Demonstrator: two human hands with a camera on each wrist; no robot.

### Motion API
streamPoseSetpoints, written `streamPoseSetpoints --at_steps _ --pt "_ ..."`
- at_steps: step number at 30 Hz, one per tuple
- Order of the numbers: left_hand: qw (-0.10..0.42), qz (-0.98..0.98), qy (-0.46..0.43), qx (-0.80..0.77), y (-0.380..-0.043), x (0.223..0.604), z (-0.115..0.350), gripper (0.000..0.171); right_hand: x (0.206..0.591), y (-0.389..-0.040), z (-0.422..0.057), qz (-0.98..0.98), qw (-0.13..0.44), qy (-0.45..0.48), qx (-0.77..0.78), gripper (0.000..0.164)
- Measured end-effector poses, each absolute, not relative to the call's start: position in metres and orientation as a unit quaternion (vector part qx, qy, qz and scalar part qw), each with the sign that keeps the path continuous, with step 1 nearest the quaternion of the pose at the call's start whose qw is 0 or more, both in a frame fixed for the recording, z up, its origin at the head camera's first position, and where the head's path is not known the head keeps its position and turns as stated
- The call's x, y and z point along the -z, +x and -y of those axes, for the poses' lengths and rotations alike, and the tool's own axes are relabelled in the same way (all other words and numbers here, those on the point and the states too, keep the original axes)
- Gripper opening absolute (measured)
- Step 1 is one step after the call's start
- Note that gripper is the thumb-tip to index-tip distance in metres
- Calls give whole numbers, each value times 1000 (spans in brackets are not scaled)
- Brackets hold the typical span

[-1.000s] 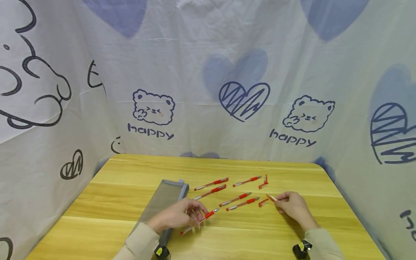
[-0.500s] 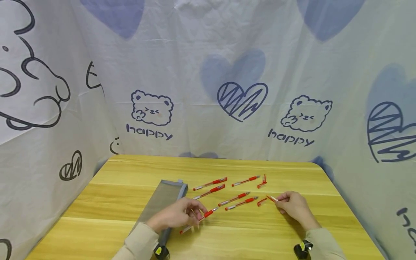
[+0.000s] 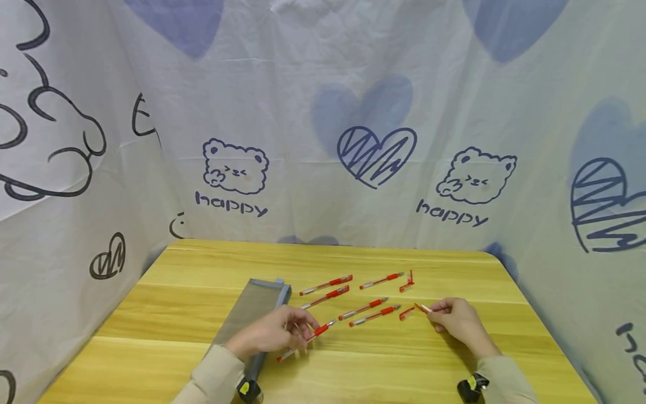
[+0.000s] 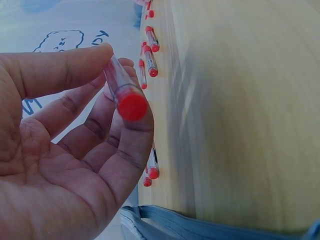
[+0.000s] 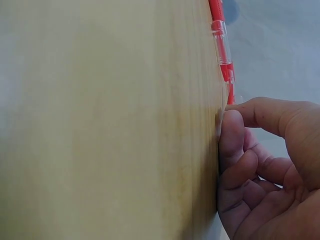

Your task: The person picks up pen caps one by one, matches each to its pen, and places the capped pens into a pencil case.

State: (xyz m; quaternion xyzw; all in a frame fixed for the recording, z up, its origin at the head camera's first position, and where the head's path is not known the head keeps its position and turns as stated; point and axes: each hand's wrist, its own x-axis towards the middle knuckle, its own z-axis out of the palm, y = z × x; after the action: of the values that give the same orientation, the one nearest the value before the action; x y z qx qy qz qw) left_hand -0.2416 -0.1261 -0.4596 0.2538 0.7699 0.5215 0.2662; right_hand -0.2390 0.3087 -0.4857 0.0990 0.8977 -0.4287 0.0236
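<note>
My left hand [image 3: 276, 332] holds an uncapped red gel pen [image 3: 320, 330] between thumb and fingers, its metal tip pointing up to the right. In the left wrist view the red end plug of this pen [image 4: 132, 104] faces the camera. At the right, low over the wood, my right hand [image 3: 456, 322] pinches a small red and whitish piece [image 3: 423, 308] that looks like a pen cap; the fingertips hide part of it. Just left of it lies a red pen cap [image 3: 406, 313]. Several uncapped pens, such as this pen [image 3: 374, 316], lie between the hands.
A grey mesh zip pouch [image 3: 247, 308] lies under and behind my left forearm. Two capped red pens, the farther one [image 3: 325, 285] at the back, rest right of the pouch. Red cap parts [image 3: 407, 287] lie at the back right of the wooden table [image 3: 404, 365]. A printed curtain [image 3: 303, 219] surrounds the table.
My left hand and its pen have shifted slightly left and away from me. The right hand keeps its pinch in nearly the same spot.
</note>
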Motion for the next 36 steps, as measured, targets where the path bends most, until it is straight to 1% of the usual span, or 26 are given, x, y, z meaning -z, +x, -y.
streamPoseSetpoints --at_steps 13,18,25,36 --pt "262 -769 258 -522 -242 464 129 32 487 -233 -319 -890 13 95 446 22" --pt "256 -773 260 -519 -242 466 130 33 488 -229 -318 -880 3 94 466 28" --pt "252 -777 262 -514 -242 464 129 32 483 -223 -309 -855 8 83 511 37" --pt "262 -766 259 -528 -239 461 126 33 473 -211 -287 -831 20 59 553 39"
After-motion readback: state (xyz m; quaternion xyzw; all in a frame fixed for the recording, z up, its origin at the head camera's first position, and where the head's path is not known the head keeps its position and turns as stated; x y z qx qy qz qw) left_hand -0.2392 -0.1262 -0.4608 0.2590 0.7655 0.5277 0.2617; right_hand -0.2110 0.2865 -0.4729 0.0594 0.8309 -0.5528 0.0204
